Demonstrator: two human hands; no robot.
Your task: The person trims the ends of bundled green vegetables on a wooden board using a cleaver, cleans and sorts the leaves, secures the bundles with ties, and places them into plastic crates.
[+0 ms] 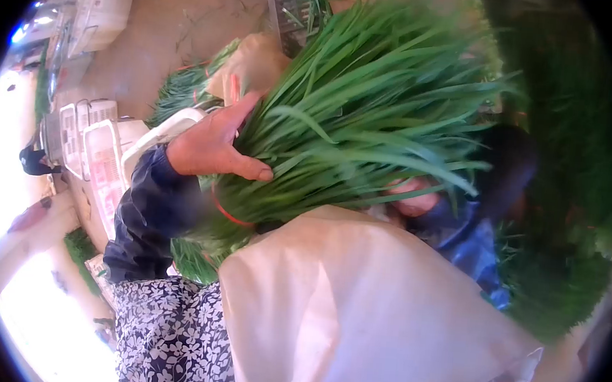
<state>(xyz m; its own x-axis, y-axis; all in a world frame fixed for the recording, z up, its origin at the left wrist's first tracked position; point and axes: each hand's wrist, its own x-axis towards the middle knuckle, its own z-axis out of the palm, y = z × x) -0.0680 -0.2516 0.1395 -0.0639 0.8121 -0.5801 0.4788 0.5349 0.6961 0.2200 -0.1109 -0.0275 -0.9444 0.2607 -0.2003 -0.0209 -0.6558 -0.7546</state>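
Observation:
A large bunch of garlic chives [369, 103] lies slantwise in front of me, long green leaves fanned toward the upper right. Around its lower stems runs a red band [230, 210]. My left hand [214, 140] is closed on the bunch from the left, thumb across the leaves and the other fingers mostly hidden behind. Under the leaves at the right, my right hand [418, 197] shows in part, curled against the same bunch; its fingertips are hidden. A pale beige sheet [355, 301] covers my lap below the chives.
White plastic crates [103, 152] stand at the left, with another crate [290, 9] at the top. More banded chives [178, 93] lie behind my left hand beside a tan wrapper [249, 66]. A dark green mass of leaves [570, 174] fills the right side. Scraps lie on the brown floor [184, 12].

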